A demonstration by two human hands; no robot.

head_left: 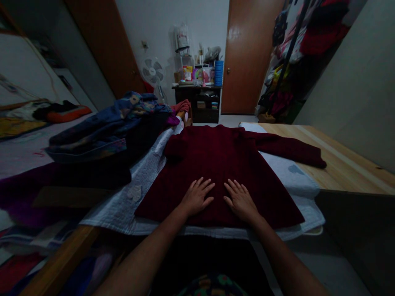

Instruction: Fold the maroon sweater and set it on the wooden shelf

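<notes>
A dark red long-sleeved garment [212, 160] lies spread out in front of me, its wide hem toward my body. One sleeve stretches out to the right over the wooden top; the left sleeve looks folded in or hidden. My left hand [197, 196] rests flat on the lower part of the garment, fingers spread. Beside it, my right hand [240, 199] lies palm down on the same cloth, also with fingers apart. Neither hand grips anything. Under the garment is a pale patterned cloth [304, 179], showing along the sides and front edge.
To the left, a pile of clothes [108, 123] in blue, black and purple borders the pale cloth. A light wooden tabletop [345, 160] extends on the right. Farther back stand a white fan [153, 72], a dark shelf [197, 100] and a brown door [243, 57]. Clothes hang at the upper right.
</notes>
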